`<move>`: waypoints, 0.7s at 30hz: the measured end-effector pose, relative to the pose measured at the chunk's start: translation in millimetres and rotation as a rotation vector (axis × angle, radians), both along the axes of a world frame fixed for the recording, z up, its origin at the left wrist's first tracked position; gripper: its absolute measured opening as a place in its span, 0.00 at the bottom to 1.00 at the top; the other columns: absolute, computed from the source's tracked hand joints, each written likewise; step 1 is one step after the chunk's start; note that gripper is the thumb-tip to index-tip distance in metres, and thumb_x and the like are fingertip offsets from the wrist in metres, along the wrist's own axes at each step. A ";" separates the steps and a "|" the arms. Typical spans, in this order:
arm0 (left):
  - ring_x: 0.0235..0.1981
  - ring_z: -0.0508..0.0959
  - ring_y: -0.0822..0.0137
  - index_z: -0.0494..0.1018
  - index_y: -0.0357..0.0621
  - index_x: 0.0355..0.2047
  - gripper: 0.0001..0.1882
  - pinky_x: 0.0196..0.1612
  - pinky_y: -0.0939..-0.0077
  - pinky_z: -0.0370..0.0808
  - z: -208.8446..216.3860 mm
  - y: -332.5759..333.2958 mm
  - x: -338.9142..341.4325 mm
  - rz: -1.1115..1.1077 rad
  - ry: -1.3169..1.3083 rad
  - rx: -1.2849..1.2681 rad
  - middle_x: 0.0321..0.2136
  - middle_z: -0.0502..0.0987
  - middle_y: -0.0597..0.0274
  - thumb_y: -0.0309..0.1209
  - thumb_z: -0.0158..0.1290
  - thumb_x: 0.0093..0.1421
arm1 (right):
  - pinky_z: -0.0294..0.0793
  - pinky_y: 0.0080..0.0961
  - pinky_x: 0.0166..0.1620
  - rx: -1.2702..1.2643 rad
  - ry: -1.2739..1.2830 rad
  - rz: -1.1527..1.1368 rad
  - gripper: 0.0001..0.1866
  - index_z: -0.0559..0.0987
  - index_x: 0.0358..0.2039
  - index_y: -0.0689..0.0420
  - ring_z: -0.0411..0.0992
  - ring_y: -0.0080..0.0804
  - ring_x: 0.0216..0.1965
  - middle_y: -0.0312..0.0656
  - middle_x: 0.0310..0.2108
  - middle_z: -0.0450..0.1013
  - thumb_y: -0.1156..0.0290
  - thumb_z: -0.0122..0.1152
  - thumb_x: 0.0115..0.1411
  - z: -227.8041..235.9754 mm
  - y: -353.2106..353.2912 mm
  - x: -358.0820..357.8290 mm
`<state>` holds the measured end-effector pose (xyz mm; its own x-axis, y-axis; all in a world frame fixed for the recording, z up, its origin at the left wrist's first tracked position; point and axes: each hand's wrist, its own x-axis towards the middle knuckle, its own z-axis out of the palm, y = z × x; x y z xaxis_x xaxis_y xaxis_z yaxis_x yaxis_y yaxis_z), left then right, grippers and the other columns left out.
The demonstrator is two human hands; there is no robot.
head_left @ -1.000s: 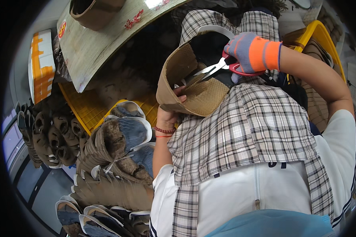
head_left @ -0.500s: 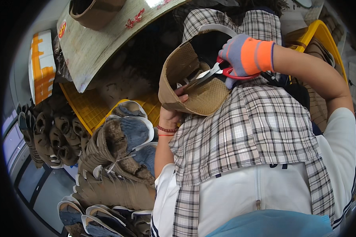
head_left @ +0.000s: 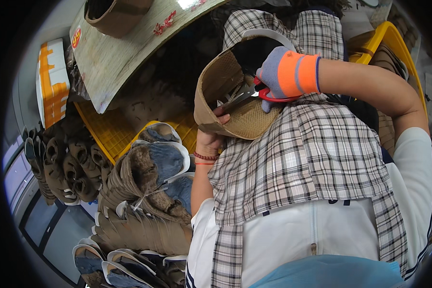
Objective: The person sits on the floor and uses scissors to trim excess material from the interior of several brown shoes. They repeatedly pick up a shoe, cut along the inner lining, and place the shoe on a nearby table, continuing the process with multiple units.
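A brown fabric shoe upper (head_left: 254, 122), tan and mesh-textured inside with a white edge at its top, rests on my lap curved into an open ring. My left hand (head_left: 216, 129) grips its left side, thumb inside the rim and the other fingers hidden behind the fabric. In a grey-and-orange glove, my right hand (head_left: 283, 74) is closed round the red handles of a pair of scissors (head_left: 243, 97). The blades reach down into the hollow of the upper, their tips close to my left thumb. Whether they touch a thread or the fabric there I cannot tell.
Stacked brown shoe uppers (head_left: 139, 230) with fleecy and blue linings lie at my left, beside a yellow crate (head_left: 105, 134). A table (head_left: 125, 62) overhangs at upper left with another brown piece (head_left: 120, 17) on it. A second yellow crate (head_left: 408, 48) stands at right.
My right hand has shifted left and slightly down, carrying the scissors deeper into the upper. The left hand keeps its hold, and the upper has barely moved.
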<state>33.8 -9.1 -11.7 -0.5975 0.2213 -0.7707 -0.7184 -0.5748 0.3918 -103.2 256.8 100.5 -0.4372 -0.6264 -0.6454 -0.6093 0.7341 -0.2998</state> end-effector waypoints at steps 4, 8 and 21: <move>0.40 0.78 0.63 0.75 0.35 0.44 0.19 0.43 0.67 0.78 8.6 2.9 -2.8 -0.029 0.049 -0.050 0.39 0.77 0.60 0.14 0.60 0.50 | 0.77 0.33 0.31 0.044 0.028 0.028 0.38 0.83 0.30 0.58 0.78 0.41 0.27 0.43 0.23 0.78 0.30 0.58 0.48 -7.7 2.2 -2.0; 0.39 0.76 0.68 0.72 0.36 0.44 0.14 0.44 0.74 0.72 1.9 -6.1 -12.0 -0.149 0.394 -0.479 0.44 0.77 0.61 0.24 0.56 0.57 | 0.75 0.29 0.28 -0.025 -0.485 -0.115 0.28 0.82 0.33 0.55 0.76 0.37 0.23 0.45 0.22 0.76 0.40 0.57 0.54 -11.6 34.8 -22.3; 0.48 0.74 0.67 0.68 0.39 0.56 0.20 0.51 0.69 0.73 7.8 28.1 -89.4 0.115 0.651 -0.110 0.49 0.73 0.62 0.29 0.53 0.65 | 0.78 0.29 0.33 -0.359 -1.389 -0.440 0.53 0.78 0.42 0.68 0.71 0.29 0.22 0.39 0.23 0.72 0.22 0.33 0.55 -66.7 82.5 -36.5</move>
